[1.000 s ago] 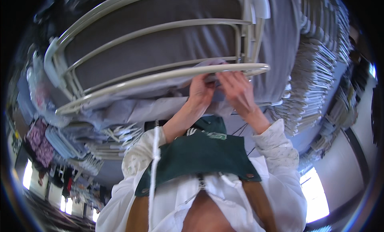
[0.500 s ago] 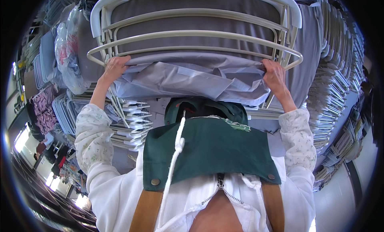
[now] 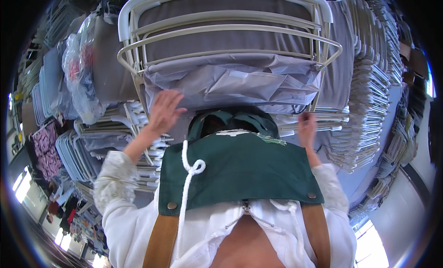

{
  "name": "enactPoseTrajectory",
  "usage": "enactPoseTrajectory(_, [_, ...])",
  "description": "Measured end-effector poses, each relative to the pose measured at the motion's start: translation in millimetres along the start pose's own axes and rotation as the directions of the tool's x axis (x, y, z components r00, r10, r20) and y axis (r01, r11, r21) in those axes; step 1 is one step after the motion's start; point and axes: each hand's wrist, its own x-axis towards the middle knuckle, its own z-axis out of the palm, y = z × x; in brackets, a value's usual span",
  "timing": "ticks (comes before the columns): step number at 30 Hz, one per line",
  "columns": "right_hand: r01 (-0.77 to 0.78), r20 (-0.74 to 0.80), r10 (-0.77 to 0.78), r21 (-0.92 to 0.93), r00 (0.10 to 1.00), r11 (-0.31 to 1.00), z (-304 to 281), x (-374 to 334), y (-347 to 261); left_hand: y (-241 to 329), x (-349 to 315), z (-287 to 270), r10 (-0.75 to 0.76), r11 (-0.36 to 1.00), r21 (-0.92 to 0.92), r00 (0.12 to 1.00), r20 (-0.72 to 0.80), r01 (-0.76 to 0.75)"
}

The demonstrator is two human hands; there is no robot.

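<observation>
In front of me stands a folded frame of cream metal tubes (image 3: 230,32) with dark grey fabric stretched behind its bars. A loose, creased lighter-grey cloth panel (image 3: 240,85) hangs along its near edge. Just in front of the panel's left end is my left hand (image 3: 164,113), its fingers spread and nothing in them. My right hand (image 3: 307,129) is off the cloth, below the panel's right corner. Motion smears its fingers, so I cannot make out whether it holds anything.
Stacks of similar folded frames with pale tube ends (image 3: 369,111) line the right side. More folded frames (image 3: 74,152) stand at the left, beside a clear plastic-wrapped item (image 3: 78,65) and a pink patterned cloth (image 3: 46,148).
Both hands have let go of the cloth's upper edge and drawn back toward me. The left has opened out. The cloth panel now hangs free below the bars.
</observation>
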Motion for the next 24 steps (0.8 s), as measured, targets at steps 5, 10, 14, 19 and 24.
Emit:
enactPoseTrajectory(5, [-0.681, 0.46, 0.528, 0.633, 0.714, 0.369, 99.8, 13.9, -27.0, 17.0, 84.3, 47.5, -0.276, 0.955, -0.141, 0.958, -0.081, 0.263])
enactPoseTrajectory(10, [-0.618, 0.481, 0.39, 0.66, 0.785, 0.428, 112.3, 24.3, -38.3, -9.3, 90.1, -3.9, 0.055, 0.771, -0.438, 0.637, 0.769, 0.462])
enactPoseTrajectory(14, [-0.651, 0.507, 0.408, 0.598, 0.759, 0.468, 4.8, 29.5, -133.8, -20.7, 105.5, -104.6, 0.085, 0.718, -0.504, 0.658, 0.748, 0.48])
enactPoseTrajectory(19, [-0.617, 0.52, 0.35, 0.736, 0.779, 0.279, -37.1, 99.9, -159.2, -82.5, 131.3, -99.3, 0.011, 0.296, -0.75, 0.783, 0.622, 0.592])
enactPoseTrajectory(24, [-0.566, 0.677, 0.204, 0.369, 0.707, 0.737, -48.1, 129.5, -163.8, -78.1, 156.9, -81.9, -0.234, 0.969, -0.048, 0.962, 0.144, 0.243])
